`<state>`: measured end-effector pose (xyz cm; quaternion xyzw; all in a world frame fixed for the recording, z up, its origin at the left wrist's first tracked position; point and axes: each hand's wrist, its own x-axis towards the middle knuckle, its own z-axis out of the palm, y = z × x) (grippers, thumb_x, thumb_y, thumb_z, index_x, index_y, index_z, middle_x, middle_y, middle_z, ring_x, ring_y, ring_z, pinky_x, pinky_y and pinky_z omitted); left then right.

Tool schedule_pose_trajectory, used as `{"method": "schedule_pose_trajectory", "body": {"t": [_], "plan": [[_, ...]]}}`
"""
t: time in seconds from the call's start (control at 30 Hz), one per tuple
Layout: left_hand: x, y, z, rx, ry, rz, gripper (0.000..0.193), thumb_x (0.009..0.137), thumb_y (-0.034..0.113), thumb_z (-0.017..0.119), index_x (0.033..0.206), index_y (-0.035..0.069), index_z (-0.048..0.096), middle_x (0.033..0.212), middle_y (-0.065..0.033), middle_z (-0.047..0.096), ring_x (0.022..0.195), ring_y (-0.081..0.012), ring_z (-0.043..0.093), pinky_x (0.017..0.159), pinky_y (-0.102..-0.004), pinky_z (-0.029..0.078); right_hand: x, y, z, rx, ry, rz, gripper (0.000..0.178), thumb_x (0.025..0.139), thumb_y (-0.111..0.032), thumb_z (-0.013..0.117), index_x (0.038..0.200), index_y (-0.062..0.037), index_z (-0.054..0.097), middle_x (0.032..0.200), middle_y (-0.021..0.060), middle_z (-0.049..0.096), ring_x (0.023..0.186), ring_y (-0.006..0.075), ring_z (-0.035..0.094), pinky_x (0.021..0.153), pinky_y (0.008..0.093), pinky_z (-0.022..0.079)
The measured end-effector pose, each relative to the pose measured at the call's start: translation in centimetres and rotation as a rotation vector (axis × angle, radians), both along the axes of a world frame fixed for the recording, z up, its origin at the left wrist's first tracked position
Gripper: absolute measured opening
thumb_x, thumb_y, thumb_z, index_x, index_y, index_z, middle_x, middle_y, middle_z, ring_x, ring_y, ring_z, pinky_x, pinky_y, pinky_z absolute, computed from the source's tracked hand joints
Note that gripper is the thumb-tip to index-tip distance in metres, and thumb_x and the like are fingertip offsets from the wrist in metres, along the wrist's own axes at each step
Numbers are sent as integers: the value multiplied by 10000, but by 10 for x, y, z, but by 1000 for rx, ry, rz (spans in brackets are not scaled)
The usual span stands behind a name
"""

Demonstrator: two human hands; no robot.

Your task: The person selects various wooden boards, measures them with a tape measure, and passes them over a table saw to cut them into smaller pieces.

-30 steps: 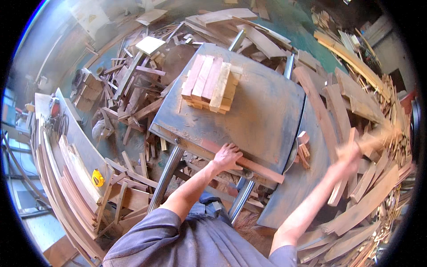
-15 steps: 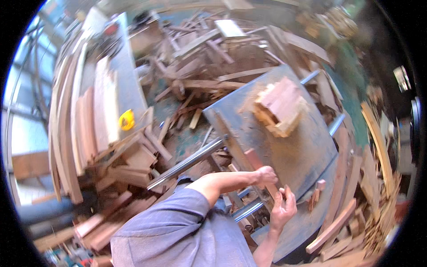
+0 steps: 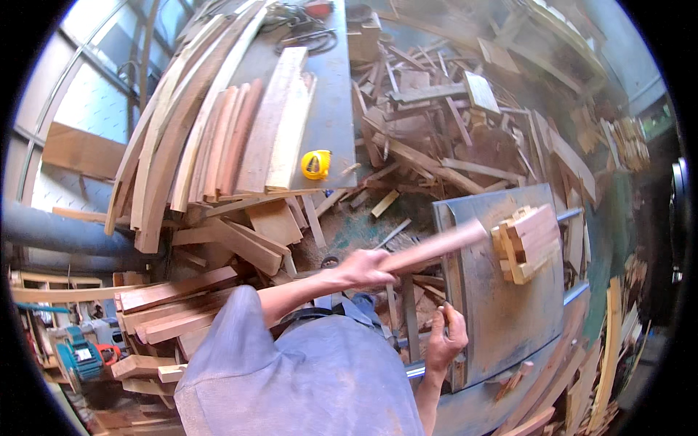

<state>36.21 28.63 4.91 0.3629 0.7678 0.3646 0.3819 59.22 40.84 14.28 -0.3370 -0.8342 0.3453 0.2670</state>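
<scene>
My left hand (image 3: 366, 268) is closed around one end of a reddish wooden strip (image 3: 436, 245), blurred by motion. The strip's far end reaches over the left edge of a dusty metal machine table (image 3: 509, 330). By that table's near left edge is my right hand (image 3: 446, 336), its fingers curled in; anything inside them is hidden. Farther back on the table sits a stack of short wooden blocks (image 3: 532, 243), pinkish on top with yellowish pieces around it. Several small wood pieces (image 3: 515, 381) lie on the table's near part.
Left of me, a bench (image 3: 336, 109) carries long boards (image 3: 273, 123) and a yellow tape measure (image 3: 315, 165). Cut boards (image 3: 182, 301) are stacked by my left elbow. Scrap wood (image 3: 465, 145) piles up beyond the bench, and more planks (image 3: 607, 356) stand at right.
The view has swung left. My left hand has moved away from the machine table's edge toward the left, carrying the wooden strip. My right hand stays by the table, its fingers more curled.
</scene>
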Motion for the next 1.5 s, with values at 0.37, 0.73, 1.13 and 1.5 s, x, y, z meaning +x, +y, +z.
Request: {"method": "schedule_pose_trajectory", "body": {"t": [0.37,0.73,1.13,1.5], "plan": [[-232,-202,-2,-78,441,991,726,731,304,752,1306,-75,523,1120,-297,673,1040,-404,674,913,-455,541,-82,-47,-22,-22,-33,284,235,818,23,717,1052,26,688,975,172,696,897,315,681,799,387,546],[-330,-257,11,-273,929,1011,687,796,385,757,1344,33,539,1386,-156,541,1323,-349,454,1092,-507,367,-135,-84,-21,42,-92,336,224,835,15,703,1057,37,687,967,172,696,875,298,683,785,369,546],[-302,-547,20,-949,905,1411,563,810,327,759,1278,77,573,1349,-125,547,1296,-346,477,1053,-505,419,-170,-104,-29,125,-115,543,251,822,53,699,1072,33,682,919,162,684,804,289,677,713,352,543],[-267,-551,35,-732,711,1215,457,906,300,685,1206,-4,523,1120,-271,640,1062,-452,617,898,-528,503,-194,-118,-21,149,-121,658,262,793,48,711,1053,15,693,934,165,693,820,295,681,713,350,541]]}}
